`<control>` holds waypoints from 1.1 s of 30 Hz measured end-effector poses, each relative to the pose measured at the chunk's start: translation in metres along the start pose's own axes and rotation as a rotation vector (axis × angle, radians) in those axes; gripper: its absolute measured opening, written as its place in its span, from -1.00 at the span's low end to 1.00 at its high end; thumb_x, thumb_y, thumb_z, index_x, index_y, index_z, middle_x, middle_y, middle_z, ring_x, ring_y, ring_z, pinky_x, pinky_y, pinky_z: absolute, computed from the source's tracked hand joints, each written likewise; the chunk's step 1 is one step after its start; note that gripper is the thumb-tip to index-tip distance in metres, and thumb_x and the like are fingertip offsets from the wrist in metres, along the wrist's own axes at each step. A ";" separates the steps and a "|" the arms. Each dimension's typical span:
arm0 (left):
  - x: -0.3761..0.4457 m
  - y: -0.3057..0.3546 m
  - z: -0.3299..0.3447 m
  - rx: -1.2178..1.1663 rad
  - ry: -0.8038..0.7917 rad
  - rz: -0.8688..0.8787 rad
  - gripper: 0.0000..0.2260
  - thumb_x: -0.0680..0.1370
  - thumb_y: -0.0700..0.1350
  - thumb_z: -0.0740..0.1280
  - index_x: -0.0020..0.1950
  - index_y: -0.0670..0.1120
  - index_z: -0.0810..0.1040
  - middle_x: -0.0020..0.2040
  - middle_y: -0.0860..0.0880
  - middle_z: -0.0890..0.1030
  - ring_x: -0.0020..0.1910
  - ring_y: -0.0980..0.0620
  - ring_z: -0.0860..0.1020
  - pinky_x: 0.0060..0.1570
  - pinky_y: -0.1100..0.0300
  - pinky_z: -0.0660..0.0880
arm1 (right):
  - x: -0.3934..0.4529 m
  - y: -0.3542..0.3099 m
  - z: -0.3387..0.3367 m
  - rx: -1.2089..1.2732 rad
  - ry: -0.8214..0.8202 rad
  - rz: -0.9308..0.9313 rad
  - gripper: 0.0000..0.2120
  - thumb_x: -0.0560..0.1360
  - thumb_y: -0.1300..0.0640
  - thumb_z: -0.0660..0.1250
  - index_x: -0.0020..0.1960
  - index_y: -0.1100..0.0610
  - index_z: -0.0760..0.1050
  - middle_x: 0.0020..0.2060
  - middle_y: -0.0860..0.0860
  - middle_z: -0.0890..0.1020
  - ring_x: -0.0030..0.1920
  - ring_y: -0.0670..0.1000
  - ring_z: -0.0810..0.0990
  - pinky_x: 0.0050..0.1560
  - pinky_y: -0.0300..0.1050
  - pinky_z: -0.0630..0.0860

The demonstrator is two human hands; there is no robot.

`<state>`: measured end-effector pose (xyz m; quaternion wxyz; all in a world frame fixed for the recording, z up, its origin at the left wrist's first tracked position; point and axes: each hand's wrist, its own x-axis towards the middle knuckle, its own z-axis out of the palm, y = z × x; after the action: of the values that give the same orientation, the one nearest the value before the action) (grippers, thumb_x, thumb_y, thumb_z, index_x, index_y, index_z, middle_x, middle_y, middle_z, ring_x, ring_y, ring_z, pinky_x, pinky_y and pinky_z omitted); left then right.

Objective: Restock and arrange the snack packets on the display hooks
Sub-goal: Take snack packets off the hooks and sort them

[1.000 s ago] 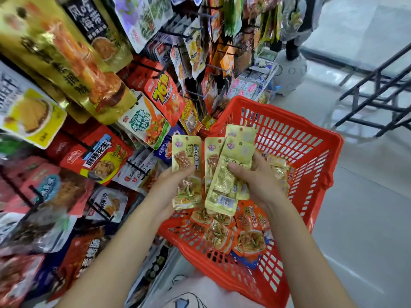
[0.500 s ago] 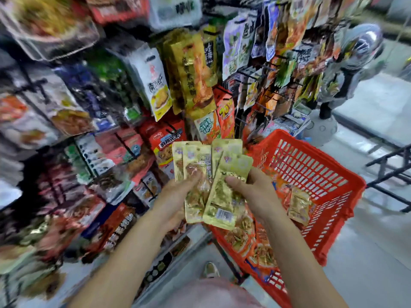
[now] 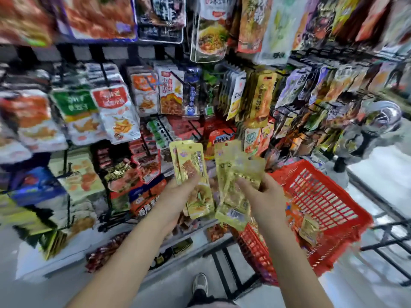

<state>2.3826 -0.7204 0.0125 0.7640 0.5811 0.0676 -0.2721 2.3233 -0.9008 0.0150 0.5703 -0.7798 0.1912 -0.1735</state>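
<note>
Yellow-green foil snack packets are fanning out between both hands at the centre of the head view. The left hand (image 3: 178, 196) is pinching one small stack, the left packets (image 3: 190, 174), thumb curled over their printed front, so their long axis is running from about 5 o'clock up to 11 o'clock, top edges pointing toward the rack. The right hand (image 3: 264, 196) is gripping a second bunch, the right packets (image 3: 235, 181), fingers curled across them; this bunch is leaning the other way, bottoms near 7 o'clock and tops toward 1 o'clock. The two bunches are sitting just beside each other, possibly touching at their lower edges, though blur is making that hard to tell.

Above and at 12 o'clock from the hands, the display hooks (image 3: 195, 127) are carrying other hanging snacks. The left stack is lying nearer the rack, so I judge the left hand is better placed to offer a packet up, top hole leading. Which hook is meant for these packets I cannot tell.

At 3 o'clock from the right hand a red basket (image 3: 322, 196) is holding more packets, among them a spare yellow packet (image 3: 309, 230). A shoe (image 3: 200, 283) is showing at 6 o'clock on the floor.
</note>
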 end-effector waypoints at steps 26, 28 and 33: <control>-0.050 0.118 -0.025 -0.013 -0.103 0.377 -0.85 0.52 0.17 0.38 0.03 0.16 0.58 -0.08 0.24 0.73 -0.02 0.25 0.68 0.12 0.13 0.55 | 0.005 -0.150 0.080 -0.027 -0.221 -0.367 -0.73 0.67 0.03 0.23 0.33 -0.10 0.53 -0.27 -0.25 0.52 -0.25 -0.14 0.52 -0.13 -0.15 0.46; -0.052 0.142 -0.019 0.081 -0.086 0.451 -0.91 0.57 0.05 0.38 0.05 0.17 0.53 -0.09 0.30 0.69 -0.04 0.34 0.64 -0.02 0.31 0.51 | 0.020 -0.168 0.074 -0.085 -0.133 -0.443 -0.73 0.59 0.03 0.37 0.28 -0.08 0.54 -0.25 -0.21 0.48 -0.25 -0.18 0.46 -0.14 -0.21 0.39; -0.045 0.202 -0.004 0.112 -0.032 0.584 -0.71 0.53 -0.04 0.48 0.15 0.01 0.44 0.15 0.14 0.52 0.18 0.10 0.52 0.08 0.21 0.42 | 0.052 -0.211 0.061 0.023 -0.062 -0.553 -0.60 0.50 -0.14 0.43 0.22 0.02 0.47 -0.05 -0.06 0.54 -0.06 -0.03 0.53 -0.07 -0.19 0.45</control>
<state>2.4458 -0.6654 0.2023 0.7778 0.6127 -0.1296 -0.0533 2.4196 -0.8176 0.2019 0.5159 -0.8007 -0.0484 -0.3007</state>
